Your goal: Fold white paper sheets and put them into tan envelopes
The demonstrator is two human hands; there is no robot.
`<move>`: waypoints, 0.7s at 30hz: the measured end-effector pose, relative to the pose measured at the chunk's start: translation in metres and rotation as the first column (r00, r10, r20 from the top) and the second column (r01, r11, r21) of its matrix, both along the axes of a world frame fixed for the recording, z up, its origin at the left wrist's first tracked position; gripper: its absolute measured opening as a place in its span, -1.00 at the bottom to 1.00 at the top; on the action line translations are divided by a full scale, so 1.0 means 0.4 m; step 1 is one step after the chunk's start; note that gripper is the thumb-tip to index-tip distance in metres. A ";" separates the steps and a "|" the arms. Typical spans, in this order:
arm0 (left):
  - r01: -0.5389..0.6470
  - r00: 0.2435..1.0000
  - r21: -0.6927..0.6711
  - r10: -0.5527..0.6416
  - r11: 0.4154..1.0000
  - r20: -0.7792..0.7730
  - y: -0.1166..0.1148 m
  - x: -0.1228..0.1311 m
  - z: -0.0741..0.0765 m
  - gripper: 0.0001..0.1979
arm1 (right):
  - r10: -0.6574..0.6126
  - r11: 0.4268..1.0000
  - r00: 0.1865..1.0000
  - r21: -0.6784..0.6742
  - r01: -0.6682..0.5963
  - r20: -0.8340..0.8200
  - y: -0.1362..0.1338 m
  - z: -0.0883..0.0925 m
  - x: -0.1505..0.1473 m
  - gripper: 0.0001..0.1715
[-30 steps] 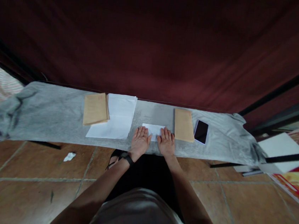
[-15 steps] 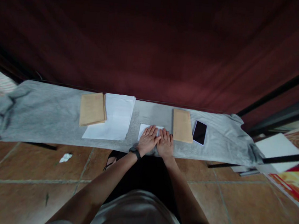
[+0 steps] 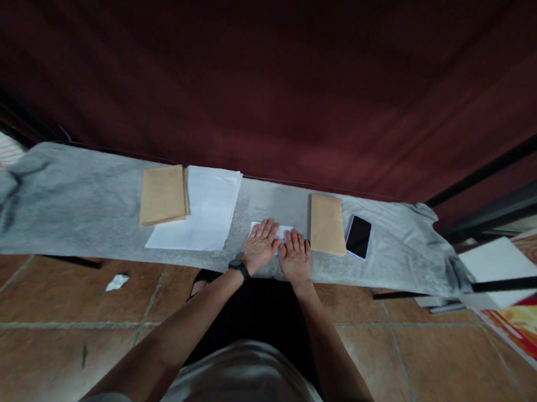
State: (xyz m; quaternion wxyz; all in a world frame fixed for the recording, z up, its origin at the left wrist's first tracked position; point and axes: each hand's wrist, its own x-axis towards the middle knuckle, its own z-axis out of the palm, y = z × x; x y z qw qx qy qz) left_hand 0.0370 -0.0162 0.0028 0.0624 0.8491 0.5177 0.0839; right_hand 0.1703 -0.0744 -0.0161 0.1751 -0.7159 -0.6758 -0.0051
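Note:
A small white folded sheet of paper (image 3: 285, 231) lies flat on the grey cloth in front of me, mostly covered by my hands. My left hand (image 3: 261, 244) rests palm down on its left part, fingers stretched out. On its right part lies my right hand (image 3: 296, 255), also flat with fingers extended. The two thumbs are near each other over the paper. Just right of my right hand is a brown envelope stack (image 3: 328, 225). To the left, larger white sheets (image 3: 207, 210) lie partly under more brown envelopes (image 3: 164, 195).
A phone (image 3: 359, 237) with a dark screen lies right of the envelopes. The grey cloth (image 3: 80, 207) covers a narrow table before a dark red curtain (image 3: 279, 100). Black metal bars (image 3: 519, 283) stand at the right. A crumpled white scrap (image 3: 117, 282) is on the tiled floor.
My left hand has slid slightly left and away from me across the paper, opening a gap between the hands. My right hand has barely moved.

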 end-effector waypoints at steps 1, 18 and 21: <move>-0.008 1.000 0.009 0.008 1.000 0.006 0.000 -0.003 -0.001 -0.42 | -0.001 1.000 1.000 -0.005 0.001 0.001 0.000 0.001 0.000 -0.40; -0.079 0.997 0.033 0.080 0.996 -0.018 -0.013 -0.066 0.001 -0.34 | -0.015 1.000 1.000 0.008 0.015 0.003 0.001 -0.007 -0.001 -0.39; -0.092 0.995 0.042 0.093 0.995 -0.026 -0.018 -0.075 0.002 -0.35 | -0.007 1.000 1.000 0.019 0.007 -0.003 0.001 -0.009 -0.001 -0.39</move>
